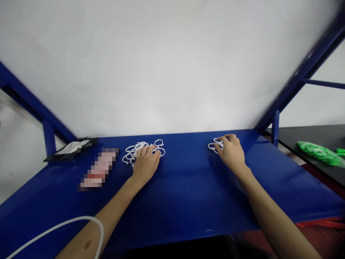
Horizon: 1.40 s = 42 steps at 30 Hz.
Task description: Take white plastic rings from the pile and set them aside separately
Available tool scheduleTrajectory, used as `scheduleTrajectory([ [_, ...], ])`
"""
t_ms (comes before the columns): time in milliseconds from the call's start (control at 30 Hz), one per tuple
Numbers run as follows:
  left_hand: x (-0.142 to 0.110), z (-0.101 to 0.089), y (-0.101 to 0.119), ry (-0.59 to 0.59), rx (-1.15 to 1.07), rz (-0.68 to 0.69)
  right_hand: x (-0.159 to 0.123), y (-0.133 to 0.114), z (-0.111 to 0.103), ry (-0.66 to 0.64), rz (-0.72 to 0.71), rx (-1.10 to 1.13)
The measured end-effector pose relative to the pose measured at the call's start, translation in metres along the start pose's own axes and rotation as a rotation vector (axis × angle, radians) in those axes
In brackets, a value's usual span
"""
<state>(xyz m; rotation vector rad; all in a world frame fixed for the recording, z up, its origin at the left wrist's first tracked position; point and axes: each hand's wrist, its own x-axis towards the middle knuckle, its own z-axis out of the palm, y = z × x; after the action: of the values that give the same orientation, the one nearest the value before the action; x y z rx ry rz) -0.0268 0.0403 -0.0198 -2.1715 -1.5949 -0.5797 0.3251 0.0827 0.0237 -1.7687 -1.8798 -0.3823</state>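
Note:
A loose pile of white plastic rings (134,150) lies on the blue shelf (188,187) near its back edge. My left hand (145,163) rests palm down on the right part of this pile, fingers spread over the rings. Farther right, my right hand (231,151) has its fingers curled onto a small cluster of white rings (214,145), touching them with the fingertips.
A black flat packet with a white label (71,148) lies at the shelf's left back corner, with a blurred pink object (98,169) beside it. A green plastic bag (318,153) sits on a dark table at right. Blue frame bars (304,68) slant up both sides. A white cable (67,225) crosses bottom left.

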Motion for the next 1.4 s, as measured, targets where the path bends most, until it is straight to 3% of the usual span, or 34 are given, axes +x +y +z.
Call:
scheduleTrajectory([
  [133, -0.002, -0.006, 0.006, 0.077, -0.023, 0.067, -0.014, -0.028, 0.006, -0.042, -0.206, 0.223],
  [267, -0.007, -0.013, 0.019, 0.191, -0.127, 0.215, -0.036, -0.063, 0.008, -0.307, -0.392, 0.629],
  [367, -0.012, -0.018, 0.032, 0.126, -0.289, 0.42, -0.048, -0.079, 0.007, -0.478, -0.389, 0.87],
  [467, -0.016, -0.025, 0.042, 0.008, -0.405, 0.523, -0.051, -0.083, 0.005, -0.532, -0.395, 0.983],
  [567, -0.016, -0.031, 0.045, -0.053, -0.483, 0.484, -0.05, -0.082, 0.003, -0.573, -0.426, 1.014],
  [700, -0.016, -0.033, 0.045, -0.063, -0.532, 0.397, -0.05, -0.085, -0.001, -0.671, -0.269, 1.118],
  [867, -0.016, -0.027, 0.048, 0.006, -0.497, 0.382, -0.052, -0.087, -0.002, -0.673, -0.159, 1.142],
  [1100, -0.015, -0.027, 0.048, -0.012, -0.548, 0.402, -0.05, -0.081, 0.0, -0.552, -0.343, 1.035],
  [1267, -0.014, -0.026, 0.04, 0.003, -0.514, 0.306, -0.045, -0.077, 0.003, -0.502, -0.365, 0.921],
  [1400, -0.008, -0.016, 0.034, -0.012, -0.35, 0.192, -0.033, -0.065, 0.007, -0.405, -0.301, 0.655],
])
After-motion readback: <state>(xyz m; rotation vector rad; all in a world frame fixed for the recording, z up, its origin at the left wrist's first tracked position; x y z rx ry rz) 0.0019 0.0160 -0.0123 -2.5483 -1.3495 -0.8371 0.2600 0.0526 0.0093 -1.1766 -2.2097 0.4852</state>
